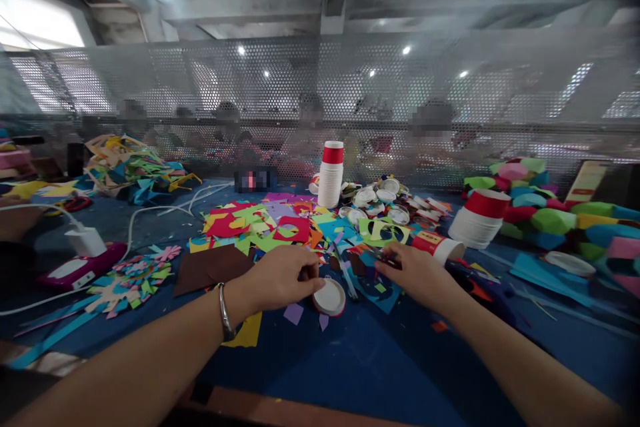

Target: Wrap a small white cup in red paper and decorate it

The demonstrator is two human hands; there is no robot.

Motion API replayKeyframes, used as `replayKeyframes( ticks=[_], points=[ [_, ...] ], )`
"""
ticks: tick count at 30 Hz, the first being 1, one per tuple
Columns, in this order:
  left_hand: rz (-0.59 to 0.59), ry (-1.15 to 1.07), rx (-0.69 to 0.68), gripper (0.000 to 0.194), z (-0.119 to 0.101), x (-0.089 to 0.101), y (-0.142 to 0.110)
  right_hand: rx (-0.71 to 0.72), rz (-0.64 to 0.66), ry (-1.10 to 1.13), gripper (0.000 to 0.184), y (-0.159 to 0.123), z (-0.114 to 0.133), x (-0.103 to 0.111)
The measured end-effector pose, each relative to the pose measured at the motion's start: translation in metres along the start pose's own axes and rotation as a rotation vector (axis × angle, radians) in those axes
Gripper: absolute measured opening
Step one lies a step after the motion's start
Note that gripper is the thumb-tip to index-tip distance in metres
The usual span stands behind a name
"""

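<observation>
My left hand [284,273], with a silver bangle at its wrist, is closed with curled fingers. Its thumb and fingertips meet the upper left edge of a round white cup bottom [330,297] with a red rim, which lies on the blue table. Over the paper scraps to the right is my right hand [417,275], fingers bent together at a small dark object that I cannot make out. Between the hands lies a slim grey-blue stick-like tool [346,272]. Purple paper pieces [293,313] lie beside the cup bottom.
A heap of coloured paper scraps [250,223] spreads ahead. Behind it stands a tall stack of paper cups [331,177], near piled cup bottoms [387,195]. Another cup stack [480,219] leans at right. A white charger [85,240] and cables lie left. A perforated screen [280,87] borders the table.
</observation>
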State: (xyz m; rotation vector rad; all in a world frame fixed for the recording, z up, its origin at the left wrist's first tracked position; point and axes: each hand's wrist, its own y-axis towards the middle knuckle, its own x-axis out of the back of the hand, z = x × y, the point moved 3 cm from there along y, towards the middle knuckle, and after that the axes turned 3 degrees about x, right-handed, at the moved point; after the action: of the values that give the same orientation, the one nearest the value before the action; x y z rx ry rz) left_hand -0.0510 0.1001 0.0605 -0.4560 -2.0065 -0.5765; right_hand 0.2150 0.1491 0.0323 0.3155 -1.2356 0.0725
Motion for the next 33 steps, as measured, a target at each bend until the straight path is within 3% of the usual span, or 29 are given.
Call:
replayKeyframes(
  ticks=[11,20,33],
  points=[
    [0.031,-0.027,0.037,0.011,-0.003,0.000,0.003,0.041,0.002,0.035,0.023,0.002,0.003,0.003],
    [-0.015,-0.044,-0.015,0.010,0.001,-0.002,0.007,0.046,0.013,-0.030,0.026,0.006,0.006,0.009],
    [0.095,-0.089,0.038,0.013,0.005,-0.002,0.010,0.042,0.020,-0.068,0.025,0.016,-0.001,0.008]
  ],
)
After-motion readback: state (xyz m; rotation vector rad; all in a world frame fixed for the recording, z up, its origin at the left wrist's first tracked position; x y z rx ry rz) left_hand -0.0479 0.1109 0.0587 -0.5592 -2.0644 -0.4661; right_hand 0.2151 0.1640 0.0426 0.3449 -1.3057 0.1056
